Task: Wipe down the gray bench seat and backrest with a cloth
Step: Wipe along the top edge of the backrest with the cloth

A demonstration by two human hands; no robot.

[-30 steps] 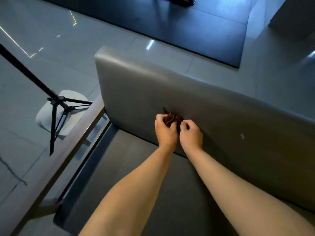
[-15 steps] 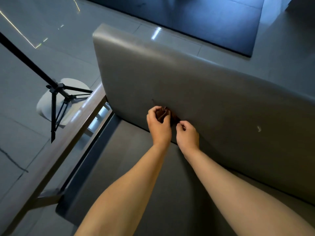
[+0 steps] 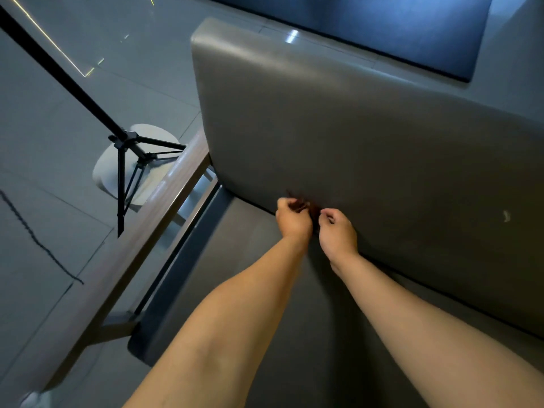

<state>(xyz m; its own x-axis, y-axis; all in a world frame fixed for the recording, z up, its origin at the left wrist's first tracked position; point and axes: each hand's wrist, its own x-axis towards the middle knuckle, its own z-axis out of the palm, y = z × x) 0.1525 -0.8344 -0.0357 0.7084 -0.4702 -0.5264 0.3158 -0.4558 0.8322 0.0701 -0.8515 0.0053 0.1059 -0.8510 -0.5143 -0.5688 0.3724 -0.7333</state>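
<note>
Head view: your left grip [image 3: 294, 220] is clenched around the dark brown cloth [image 3: 306, 205], which is bunched against the bottom of the gray backrest [image 3: 353, 136], right where it meets the seat [image 3: 235, 278]. Your right grip [image 3: 337, 235] sits just beside it, fingers curled toward the cloth's right edge. The blur there keeps me from telling whether it actually pinches the fabric. Only a small tuft of cloth shows between and above the two grips.

Against a second ago, both grips have come down the backrest from its lower middle to the seam, and less of the cloth is visible now. The bench [image 3: 441, 260] also sits further right in the picture, with its far top edge in view.

To the left, the wooden armrest [image 3: 141, 240] runs from near to far. Beyond it a black tripod [image 3: 126, 160] stands on the tiled floor [image 3: 59, 128] over a white round object [image 3: 153, 134]. A dark rug [image 3: 382, 30] lies on the far side.
</note>
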